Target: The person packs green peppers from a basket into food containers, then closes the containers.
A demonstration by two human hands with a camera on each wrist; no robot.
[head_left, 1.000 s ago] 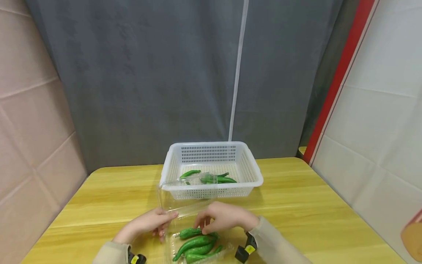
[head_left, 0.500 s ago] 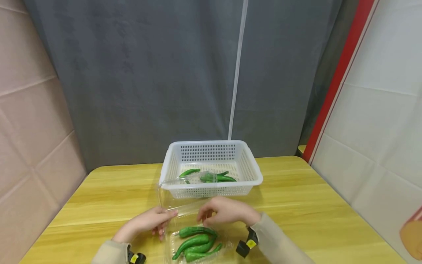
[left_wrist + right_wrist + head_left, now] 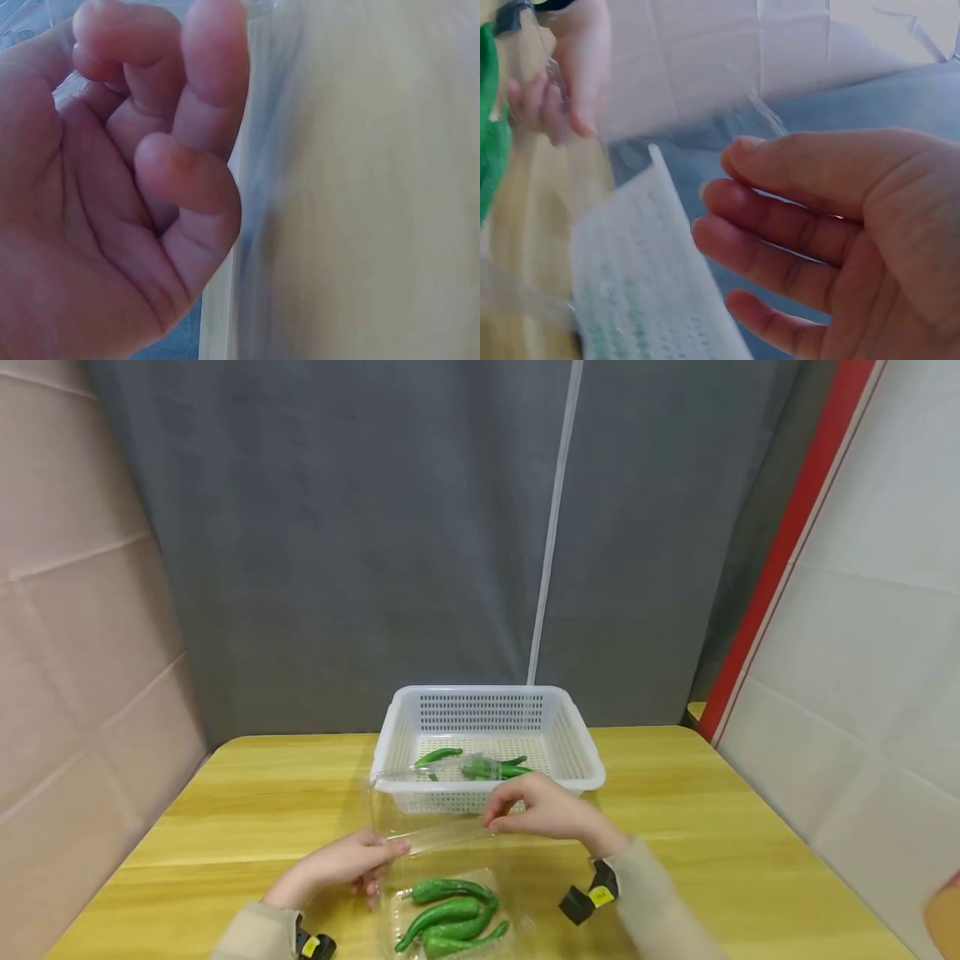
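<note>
We saw a white rectangular basket of perforated plastic [image 3: 480,714] on the yellow wood-grained surface [image 3: 255,793], several slim green peppers [image 3: 438,755] inside it. In front of the basket lay an opened clear plastic box [image 3: 442,839], its lid overlapping the basket's front wall in the head view; we could not tell whether they touched. Four glossy curved green peppers [image 3: 450,911] lay in the box's base, on the side away from the basket. Before the basket's left end, the left hand [image 3: 352,862] had its fingers pinching the box's edge. Before the basket's right half, the right hand [image 3: 543,810] held its fingers loosely bent and parted, just beside the box; contact was unclear to us.
</note>
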